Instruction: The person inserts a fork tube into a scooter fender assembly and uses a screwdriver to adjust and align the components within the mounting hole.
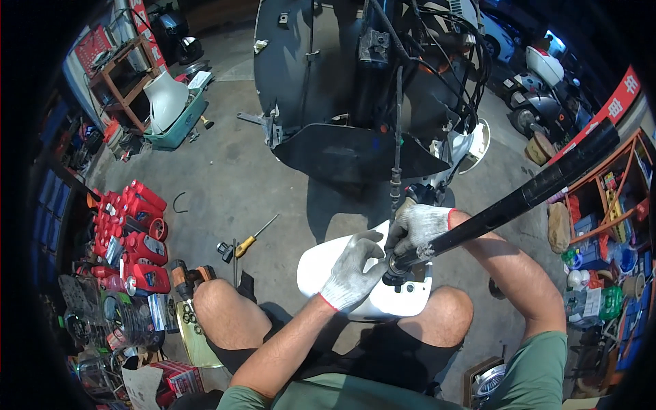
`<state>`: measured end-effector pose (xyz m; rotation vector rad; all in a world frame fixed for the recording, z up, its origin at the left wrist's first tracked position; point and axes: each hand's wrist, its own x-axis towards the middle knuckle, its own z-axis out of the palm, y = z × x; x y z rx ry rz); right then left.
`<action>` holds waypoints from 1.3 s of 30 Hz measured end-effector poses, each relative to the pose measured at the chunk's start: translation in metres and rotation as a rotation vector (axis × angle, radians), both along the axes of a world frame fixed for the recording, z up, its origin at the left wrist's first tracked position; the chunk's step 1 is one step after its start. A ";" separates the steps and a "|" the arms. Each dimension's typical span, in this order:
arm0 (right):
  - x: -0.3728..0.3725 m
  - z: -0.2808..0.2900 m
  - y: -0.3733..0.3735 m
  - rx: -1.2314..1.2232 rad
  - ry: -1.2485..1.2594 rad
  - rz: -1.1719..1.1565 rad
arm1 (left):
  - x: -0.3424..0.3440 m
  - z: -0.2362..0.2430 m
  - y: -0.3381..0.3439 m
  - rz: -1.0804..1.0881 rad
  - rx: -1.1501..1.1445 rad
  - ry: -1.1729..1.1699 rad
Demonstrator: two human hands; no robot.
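Note:
A long black tube (519, 201) slants up to the right from a white plastic fender (328, 270) between my knees. At its lower end is a metal collar (395, 265). My left hand (354, 272), in a grey-white work glove, is beside the collar, its thumb close against it and its fingers apart and slightly curled. My right hand (420, 229), gloved the same way, is just beyond the tube's lower end, fingers bent down and closed. What they grip is hidden. A thin dark rod with a ribbed sleeve (395, 181) runs up from there toward the scooter body.
A partly stripped scooter body (328, 68) with hanging cables stands ahead. On the floor to the left lie a yellow-handled screwdriver (246, 246), red bottles (143, 249) and a power drill (181, 279). A crowded orange shelf (615, 198) stands right; a green bin (181, 123) is far left.

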<state>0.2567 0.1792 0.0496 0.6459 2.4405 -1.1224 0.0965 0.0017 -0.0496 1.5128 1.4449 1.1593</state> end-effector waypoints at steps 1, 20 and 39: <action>-0.001 0.000 0.000 -0.037 -0.030 -0.040 | 0.000 0.000 0.000 0.000 -0.003 -0.002; -0.015 0.012 0.000 0.002 -0.162 0.104 | 0.001 -0.002 0.001 0.017 0.085 -0.004; 0.001 0.003 0.000 0.065 -0.060 -0.024 | 0.012 0.020 0.001 0.089 -0.024 0.185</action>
